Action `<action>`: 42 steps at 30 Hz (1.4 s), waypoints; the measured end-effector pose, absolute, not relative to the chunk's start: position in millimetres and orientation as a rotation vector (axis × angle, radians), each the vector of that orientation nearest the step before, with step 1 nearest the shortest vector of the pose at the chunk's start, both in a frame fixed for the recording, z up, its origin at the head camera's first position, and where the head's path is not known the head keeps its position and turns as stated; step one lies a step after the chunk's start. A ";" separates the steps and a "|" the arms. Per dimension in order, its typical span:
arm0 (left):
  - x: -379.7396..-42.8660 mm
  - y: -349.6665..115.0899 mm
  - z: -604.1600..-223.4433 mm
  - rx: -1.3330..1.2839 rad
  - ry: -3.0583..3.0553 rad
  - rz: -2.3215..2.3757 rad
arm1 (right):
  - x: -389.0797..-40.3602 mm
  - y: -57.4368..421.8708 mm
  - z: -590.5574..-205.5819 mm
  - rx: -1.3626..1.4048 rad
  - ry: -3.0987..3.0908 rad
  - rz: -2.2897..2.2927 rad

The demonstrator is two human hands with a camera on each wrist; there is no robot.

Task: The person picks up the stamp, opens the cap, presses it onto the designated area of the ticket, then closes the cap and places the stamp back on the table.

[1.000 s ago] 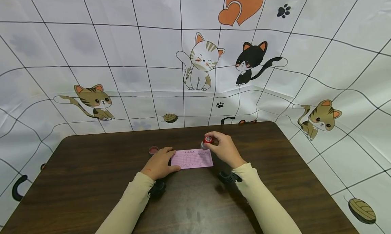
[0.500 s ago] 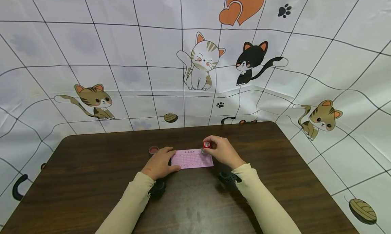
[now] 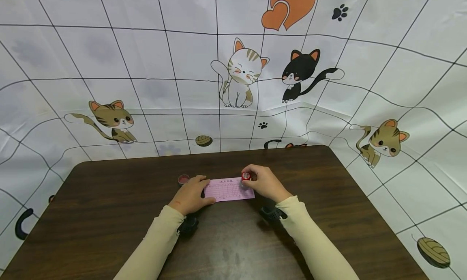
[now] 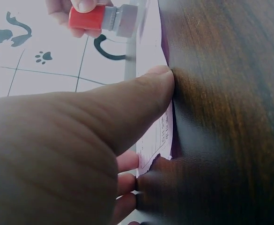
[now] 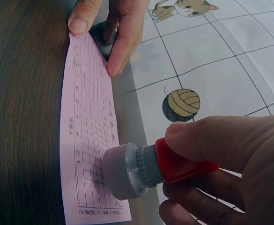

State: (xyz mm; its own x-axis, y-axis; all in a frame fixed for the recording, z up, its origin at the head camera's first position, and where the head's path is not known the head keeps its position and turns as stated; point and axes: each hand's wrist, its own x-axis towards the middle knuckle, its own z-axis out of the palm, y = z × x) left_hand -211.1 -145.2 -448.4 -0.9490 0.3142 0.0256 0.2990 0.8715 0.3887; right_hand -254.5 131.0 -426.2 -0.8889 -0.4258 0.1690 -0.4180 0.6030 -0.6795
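A pink printed slip (image 3: pixel 226 190) with a ruled table lies on the dark wooden table. My left hand (image 3: pixel 190 195) presses its left end, thumb at the near corner and fingers along the far side. Over the slip's right end, my right hand (image 3: pixel 268 183) holds a red and grey stamp (image 5: pixel 148 166) between thumb and fingers. In the right wrist view the stamp's clear, wide end is at the printed grid; I cannot tell whether it touches the paper. The left wrist view shows the stamp's red handle (image 4: pixel 86 18) beyond my left thumb.
A small round container (image 3: pixel 183 179) with a reddish inside stands just behind my left hand. The brown table (image 3: pixel 120 215) has rounded far corners. Behind it hangs a white sheet (image 3: pixel 164 89) printed with cats and grid lines. A dark band is on each wrist.
My right hand has brought the stamp down and slightly nearer, from above the slip's far right corner to over its right end. The left hand and slip stay in place.
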 end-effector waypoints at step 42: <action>-210.0 -143.0 -448.7 0.480 3.026 0.599 | -253.7 136.9 -424.7 -0.644 2.783 -1.083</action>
State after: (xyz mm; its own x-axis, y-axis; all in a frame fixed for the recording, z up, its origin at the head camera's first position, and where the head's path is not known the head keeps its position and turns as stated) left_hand -210.0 -143.0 -448.7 -0.9525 0.3019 0.0402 0.2944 0.8790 0.3751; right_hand -253.7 136.9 -424.7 -0.9075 -0.4141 0.0697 -0.3524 0.6606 -0.6629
